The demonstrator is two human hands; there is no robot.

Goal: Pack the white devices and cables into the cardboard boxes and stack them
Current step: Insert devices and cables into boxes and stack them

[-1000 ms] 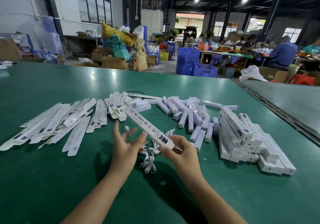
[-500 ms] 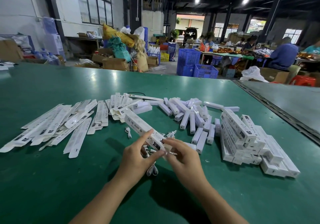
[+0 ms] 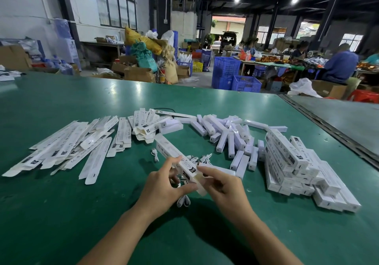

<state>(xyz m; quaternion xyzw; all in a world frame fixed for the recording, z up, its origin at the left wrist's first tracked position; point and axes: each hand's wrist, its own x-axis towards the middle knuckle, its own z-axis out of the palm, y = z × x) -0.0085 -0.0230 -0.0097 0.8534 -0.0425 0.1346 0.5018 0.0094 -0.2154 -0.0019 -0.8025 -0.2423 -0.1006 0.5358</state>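
Left hand (image 3: 162, 184) moved in since a second ago, now pinching near end of cardboard box (image 3: 174, 156) between thumb and forefinger; my right hand (image 3: 223, 186) grips its end flap. Box held above bench (image 3: 61, 213), over cables (image 3: 183, 200); stacked boxes (image 3: 291, 162) right of it, white devices (image 3: 225, 137) beyond.

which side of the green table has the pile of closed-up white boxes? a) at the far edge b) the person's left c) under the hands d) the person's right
d: the stacked closed boxes lie right of the right hand, which holds one long box together with the left hand; the flat unfolded cartons are spread on the left.
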